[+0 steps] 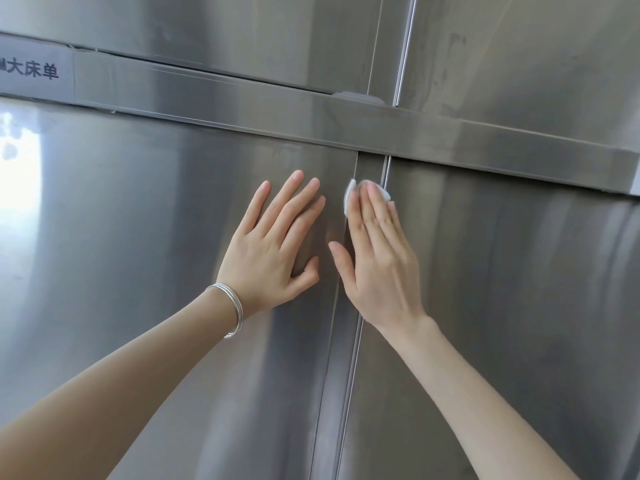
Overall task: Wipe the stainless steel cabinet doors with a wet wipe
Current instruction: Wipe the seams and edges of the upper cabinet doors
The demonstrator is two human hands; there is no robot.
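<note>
The wet wipe (350, 193) lies pressed flat against the vertical seam (341, 375) that divides the two lower cabinet doors, high on that seam and just under where it meets the horizontal rail (242, 105). The right hand (377, 258) covers it: the fingers are straight and held together, laid flat over the wipe. Only white edges show past the fingertips, one at the top and left of the fingers and a smaller one on their right. The rest of the wipe is hidden beneath the fingers, so its fold cannot be told. The right thumb points away to the left of the seam, apart from the wipe.

The left hand (273, 244) rests just left of the seam on the lower left door (138, 237). Its palm faces the steel, its fingers are straight and slightly spread, and it holds nothing. Its fingertips reach about as high as the wipe, close beside it but not touching it. A thin silver bracelet (232, 310) circles the left wrist.

Right of the seam, the lower right door (519, 306) shows faint vertical streaks. Far to the left of the seam, on the rail, a grey label (34, 69) carries dark printed characters. Bright light reflects off the far left edge of the lower left door.
</note>
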